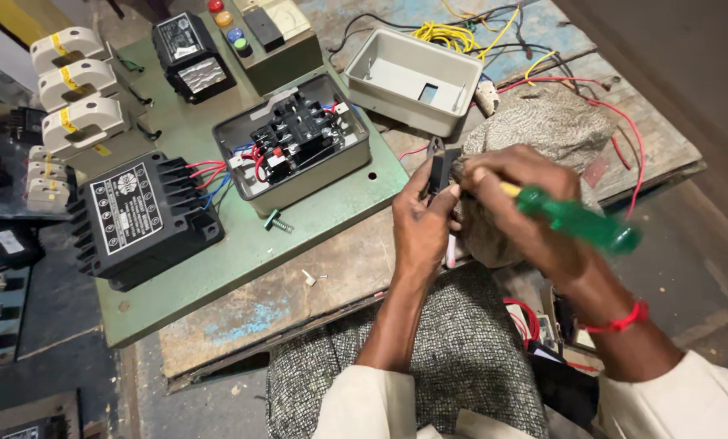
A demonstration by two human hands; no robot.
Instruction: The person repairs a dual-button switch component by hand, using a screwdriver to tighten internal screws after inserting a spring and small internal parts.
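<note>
Green screwdriver (pixel 579 221) in right hand (pixel 518 203); left hand (pixel 421 223) pinches blk part (pixel 440 169) (small).

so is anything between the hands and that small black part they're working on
Nothing visible: the left hand already pinches the small black part, and the right hand, gripping a green-handled screwdriver, meets it directly above the cloth.

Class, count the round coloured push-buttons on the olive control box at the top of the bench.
4, in one row on the olive control box: red push-button farthest, then orange, blue and green nearest. The frame edge crops the red one; more may be hidden.
</note>
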